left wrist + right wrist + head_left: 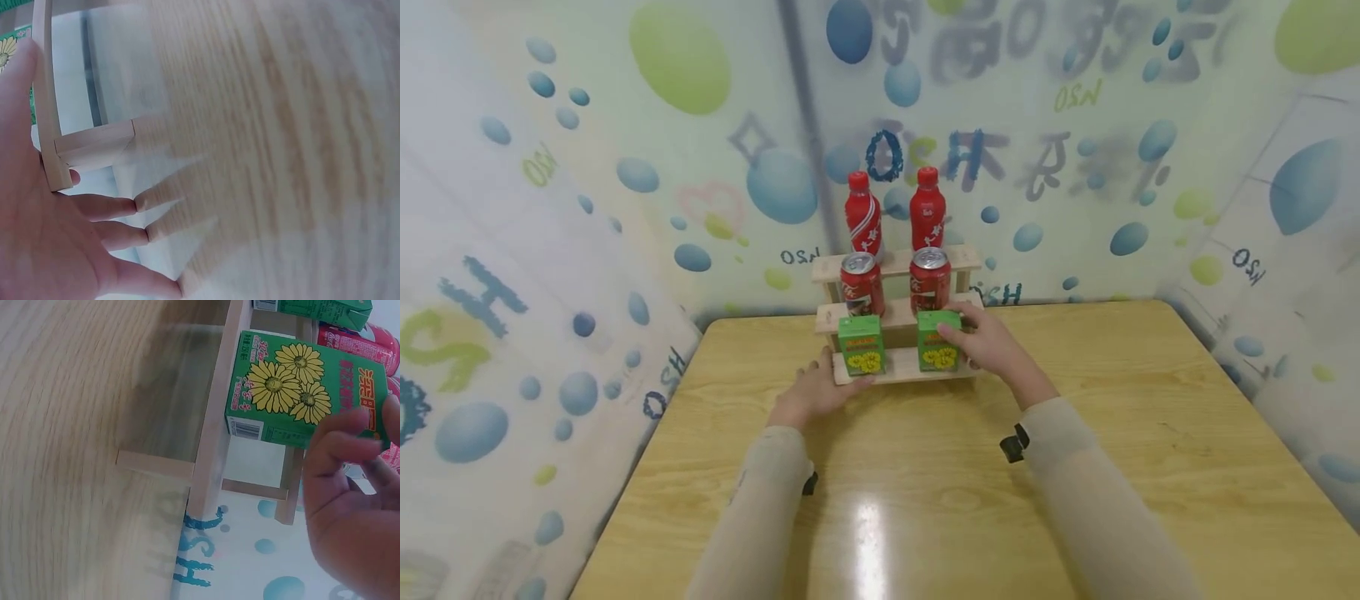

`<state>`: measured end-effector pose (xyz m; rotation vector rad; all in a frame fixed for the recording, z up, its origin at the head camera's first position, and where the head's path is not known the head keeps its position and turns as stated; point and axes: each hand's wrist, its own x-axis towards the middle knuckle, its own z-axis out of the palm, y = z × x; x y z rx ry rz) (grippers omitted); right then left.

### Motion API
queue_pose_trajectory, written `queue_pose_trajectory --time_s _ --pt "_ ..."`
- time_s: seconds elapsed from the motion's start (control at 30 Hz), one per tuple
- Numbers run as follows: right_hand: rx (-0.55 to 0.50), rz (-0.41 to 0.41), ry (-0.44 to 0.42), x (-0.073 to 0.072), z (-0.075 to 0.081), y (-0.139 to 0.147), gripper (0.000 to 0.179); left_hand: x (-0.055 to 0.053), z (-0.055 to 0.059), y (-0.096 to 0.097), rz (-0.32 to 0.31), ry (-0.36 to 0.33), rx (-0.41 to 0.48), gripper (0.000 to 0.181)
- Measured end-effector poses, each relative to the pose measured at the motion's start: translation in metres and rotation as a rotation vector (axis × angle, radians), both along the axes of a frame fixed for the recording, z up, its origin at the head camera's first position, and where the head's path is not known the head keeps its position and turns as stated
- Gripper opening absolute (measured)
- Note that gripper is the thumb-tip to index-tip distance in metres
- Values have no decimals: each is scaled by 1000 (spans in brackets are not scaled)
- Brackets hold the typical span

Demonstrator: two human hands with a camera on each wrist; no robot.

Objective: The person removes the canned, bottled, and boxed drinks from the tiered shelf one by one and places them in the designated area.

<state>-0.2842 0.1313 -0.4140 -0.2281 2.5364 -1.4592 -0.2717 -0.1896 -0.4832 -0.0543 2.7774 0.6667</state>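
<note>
A small three-tier wooden rack [898, 312] stands on the table against the wall. My left hand [815, 388] holds the left end of its lowest shelf; in the left wrist view the thumb lies in front of the board [47, 106], other fingers spread toward the tabletop. Two green drink cartons with yellow flowers stand on that shelf. My right hand [992, 340] grips the upper part of the right carton [287, 390], thumb toward its front; some fingers are hidden in the head view. The left carton [862, 346] stands upright beside my left hand, untouched.
On the middle shelf stand two red cans, left [861, 285] and right [929, 281]. Two red bottles, left [862, 217] and right [927, 212], occupy the top shelf. A patterned wall covering [1045, 208] rises directly behind the wooden table [925, 483].
</note>
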Motion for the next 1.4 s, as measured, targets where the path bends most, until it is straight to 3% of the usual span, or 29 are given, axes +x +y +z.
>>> queue_pose_trajectory --time_s 0.2,0.3,0.5,0.8,1.1,1.4 --pt "-223 -15 -140 -4 -5 -4 50 1 -4 -2 24 -28 -2 142" --pt "-267 13 -160 -4 -5 2 52 1 -6 -1 30 -25 1 141" --pt "-218 52 -138 4 -1 37 59 -2 -10 3 13 -23 -9 142" --pt "-28 10 -55 4 11 82 61 -4 -7 3 25 -10 -24 144" --pt "-34 7 -55 -24 15 122 64 0 -1 2 24 -20 -37 142" --pt "-29 11 6 -62 -2 141 65 0 2 1 22 -26 -29 140"
